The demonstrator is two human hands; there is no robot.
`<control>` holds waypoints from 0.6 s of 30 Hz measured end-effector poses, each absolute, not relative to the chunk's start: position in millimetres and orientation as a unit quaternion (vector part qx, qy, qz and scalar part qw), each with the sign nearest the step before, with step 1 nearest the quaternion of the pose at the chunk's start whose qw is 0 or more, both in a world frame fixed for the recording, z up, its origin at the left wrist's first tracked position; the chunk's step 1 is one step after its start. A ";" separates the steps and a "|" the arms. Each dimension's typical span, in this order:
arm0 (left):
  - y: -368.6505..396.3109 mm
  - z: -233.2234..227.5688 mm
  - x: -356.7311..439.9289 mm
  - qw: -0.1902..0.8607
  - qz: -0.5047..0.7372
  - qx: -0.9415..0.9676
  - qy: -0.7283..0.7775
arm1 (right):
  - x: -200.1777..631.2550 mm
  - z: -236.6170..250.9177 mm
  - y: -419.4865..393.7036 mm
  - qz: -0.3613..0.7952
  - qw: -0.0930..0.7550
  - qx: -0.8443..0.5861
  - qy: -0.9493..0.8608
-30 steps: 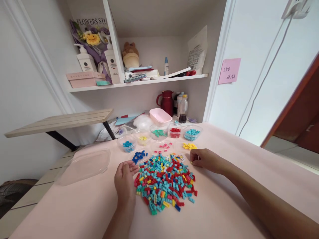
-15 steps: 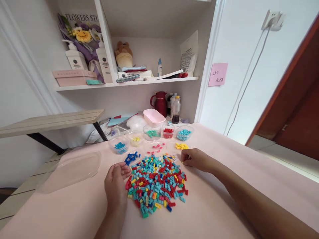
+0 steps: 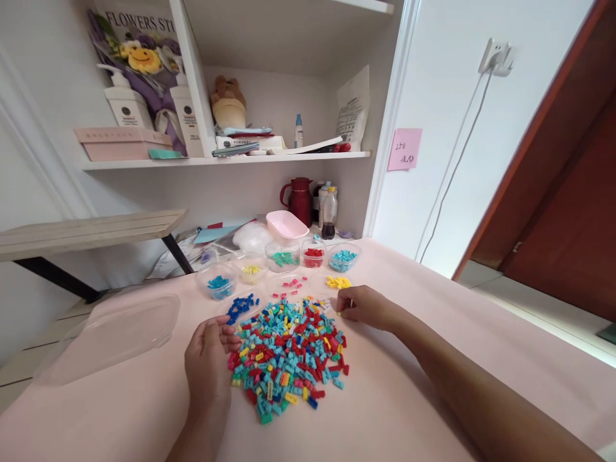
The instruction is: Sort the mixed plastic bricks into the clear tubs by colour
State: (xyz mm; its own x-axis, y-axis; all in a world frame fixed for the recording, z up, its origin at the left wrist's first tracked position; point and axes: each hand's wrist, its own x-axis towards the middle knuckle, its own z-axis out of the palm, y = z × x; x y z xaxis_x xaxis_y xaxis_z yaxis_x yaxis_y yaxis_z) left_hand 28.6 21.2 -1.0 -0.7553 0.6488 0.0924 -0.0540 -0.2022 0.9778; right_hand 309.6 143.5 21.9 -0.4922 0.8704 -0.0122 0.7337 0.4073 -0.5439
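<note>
Still pinching prob. yellow brick (image 3: 339, 314) w/ R hand (image 3: 364, 306), far-right of pile (image 3: 292, 353); keeping fingers of L hand (image 3: 208, 348) loosely apart, left edge; adding nothing to tubs (image 3: 314, 264).

Containers (image 3: 314, 265) block the way beyond the brick pile (image 3: 289, 353); nearside is open.

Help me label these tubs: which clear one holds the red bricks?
The back-row tub between the green-brick tub and the turquoise-brick tub: of all the tubs, it alone holds red bricks.
</note>
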 end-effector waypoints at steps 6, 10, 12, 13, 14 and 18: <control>21.1 -1.4 28.7 0.237 0.732 0.252 0.587 | 308.2 24.5 142.1 0.245 0.126 -0.489 -0.827; 21.0 0.2 30.1 0.238 0.732 0.252 0.587 | 308.3 23.8 141.3 0.241 0.129 -0.484 -0.831; 20.9 0.7 30.3 0.236 0.731 0.253 0.588 | 308.9 22.4 141.8 0.244 0.130 -0.482 -0.831; 20.9 0.9 30.4 0.236 0.729 0.255 0.590 | 309.3 21.7 142.2 0.245 0.133 -0.480 -0.832; 20.7 1.0 30.3 0.235 0.729 0.256 0.590 | 309.7 21.0 142.7 0.246 0.135 -0.479 -0.832; 20.4 0.9 30.0 0.233 0.727 0.258 0.592 | 310.7 19.8 144.1 0.247 0.141 -0.477 -0.832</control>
State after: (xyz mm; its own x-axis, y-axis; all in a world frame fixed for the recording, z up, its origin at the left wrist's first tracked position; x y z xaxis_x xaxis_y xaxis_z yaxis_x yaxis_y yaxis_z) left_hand 30.0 20.4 0.9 -0.7585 0.6441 0.0987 -0.0335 -0.1898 0.9813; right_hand 310.7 144.1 19.8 -0.5055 0.8628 0.0003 0.7233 0.4239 -0.5452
